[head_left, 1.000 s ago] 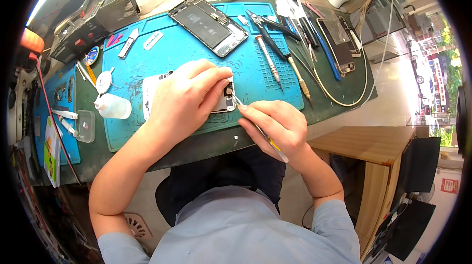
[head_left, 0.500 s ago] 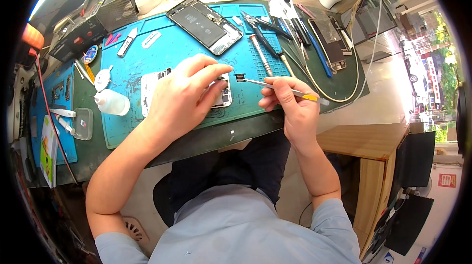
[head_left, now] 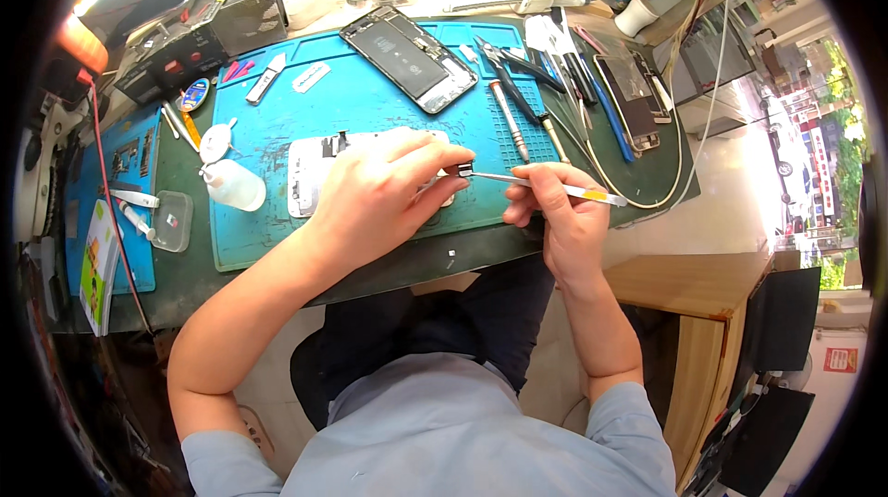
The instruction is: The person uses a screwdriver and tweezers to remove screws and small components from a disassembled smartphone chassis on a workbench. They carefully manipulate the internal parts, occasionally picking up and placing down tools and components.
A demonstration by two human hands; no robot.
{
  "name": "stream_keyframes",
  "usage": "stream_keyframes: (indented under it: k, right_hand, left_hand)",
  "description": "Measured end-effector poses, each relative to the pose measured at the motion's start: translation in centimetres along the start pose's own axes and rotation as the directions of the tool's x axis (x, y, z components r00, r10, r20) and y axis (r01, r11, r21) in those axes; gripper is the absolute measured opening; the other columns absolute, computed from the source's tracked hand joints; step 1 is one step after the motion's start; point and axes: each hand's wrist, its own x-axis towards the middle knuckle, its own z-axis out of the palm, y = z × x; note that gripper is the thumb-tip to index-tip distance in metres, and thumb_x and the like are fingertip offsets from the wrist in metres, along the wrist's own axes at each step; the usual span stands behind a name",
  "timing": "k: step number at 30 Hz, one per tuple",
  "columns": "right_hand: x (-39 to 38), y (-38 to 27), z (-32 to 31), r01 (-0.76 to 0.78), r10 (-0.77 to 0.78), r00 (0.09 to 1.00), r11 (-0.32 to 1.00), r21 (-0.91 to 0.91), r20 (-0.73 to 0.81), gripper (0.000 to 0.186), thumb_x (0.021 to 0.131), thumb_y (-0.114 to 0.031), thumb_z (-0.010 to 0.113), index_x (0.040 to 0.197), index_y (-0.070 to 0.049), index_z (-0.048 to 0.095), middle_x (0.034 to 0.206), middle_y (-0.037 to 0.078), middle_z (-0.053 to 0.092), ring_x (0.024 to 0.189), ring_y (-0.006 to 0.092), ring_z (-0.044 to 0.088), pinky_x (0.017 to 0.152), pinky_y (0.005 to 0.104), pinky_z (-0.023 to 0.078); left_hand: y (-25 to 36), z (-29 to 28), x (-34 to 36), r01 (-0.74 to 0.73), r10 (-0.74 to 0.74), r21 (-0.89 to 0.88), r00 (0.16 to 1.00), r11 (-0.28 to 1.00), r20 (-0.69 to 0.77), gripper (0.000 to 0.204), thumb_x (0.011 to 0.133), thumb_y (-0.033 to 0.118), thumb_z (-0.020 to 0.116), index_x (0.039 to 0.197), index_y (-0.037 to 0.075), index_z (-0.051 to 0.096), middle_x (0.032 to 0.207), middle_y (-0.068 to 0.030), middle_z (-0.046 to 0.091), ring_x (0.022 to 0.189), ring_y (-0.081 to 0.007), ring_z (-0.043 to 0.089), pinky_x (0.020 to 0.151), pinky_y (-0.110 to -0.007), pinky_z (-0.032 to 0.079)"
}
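My left hand arches over a white phone part on the blue mat, pinching a small black component between thumb and fingertips. My right hand grips steel tweezers with a yellow band; their tips reach the component at my left fingertips. Left of the white part stands a translucent bottle. An opened black phone lies farther back on the mat.
Pliers, screwdrivers and blades lie around the mat. A loose phone assembly and a white cable are at right, a clear small box at left, a wooden desk at lower right.
My right hand has moved rightward and turned since a second ago, carrying the component off the white part on the tweezer tips. My left fingertips have since shifted right and closed on it.
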Motion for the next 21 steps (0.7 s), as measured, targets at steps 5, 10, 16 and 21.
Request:
stream_keyframes:
  k: [5, 10, 16, 21]
  right_hand:
    - [0.1, 0.5, -0.5, 0.035, -0.034, 0.999, 0.999, 0.039, -0.014, 0.028, 0.108, -0.02, 0.063, 0.11, 0.007, 0.072, 0.087, 0.014, 0.074, 0.066, 0.0167, 0.069, 0.061, 0.0274, 0.055]
    - [0.0, 0.7, -1.3, 0.047, -0.047, 0.999, 0.996, 0.078, 0.007, 0.028, 0.106, -0.019, 0.067, 0.111, 0.007, 0.074, 0.088, 0.014, 0.076, 0.068, 0.0163, 0.072, 0.064, 0.0276, 0.056]
    - [0.1, 0.9, -1.1, 0.045, -0.045, 0.999, 0.999, 0.028, 0.019, 0.027, 0.106, -0.02, 0.068, 0.112, 0.006, 0.074, 0.089, 0.013, 0.075, 0.069, 0.0145, 0.07, 0.065, 0.0267, 0.056]
    - [-0.4, 1.2, -1.7, 0.042, -0.043, 0.999, 0.999, -0.009, -0.027, 0.024, 0.106, -0.021, 0.066, 0.11, 0.002, 0.075, 0.087, 0.009, 0.071, 0.067, 0.0122, 0.065, 0.065, 0.0254, 0.055]
  left_hand:
    - [0.2, -0.5, -0.6, 0.049, -0.049, -0.002, 0.998, 0.999, -0.025, 0.027, 0.084, 0.009, 0.085, 0.109, 0.007, 0.077, 0.088, -0.007, 0.071, 0.07, -0.018, 0.064, 0.06, -0.03, 0.052]
    - [1.2, -0.8, -1.3, 0.099, -0.102, -0.049, 0.993, 0.994, -0.059, 0.024, 0.083, 0.01, 0.087, 0.105, 0.007, 0.077, 0.083, -0.006, 0.071, 0.067, -0.0163, 0.063, 0.059, -0.03, 0.051]
    - [2.1, -1.2, -3.4, 0.117, -0.118, -0.022, 0.987, 0.993, -0.109, 0.024, 0.082, 0.008, 0.087, 0.104, 0.006, 0.078, 0.083, -0.0059, 0.071, 0.065, -0.0158, 0.064, 0.058, -0.03, 0.052]
    - [4.2, -5.5, -7.3, 0.176, -0.166, 0.051, 0.973, 0.983, -0.159, 0.032, 0.084, -0.003, 0.081, 0.114, 0.007, 0.077, 0.098, -0.0072, 0.074, 0.085, -0.0198, 0.068, 0.069, -0.031, 0.056]
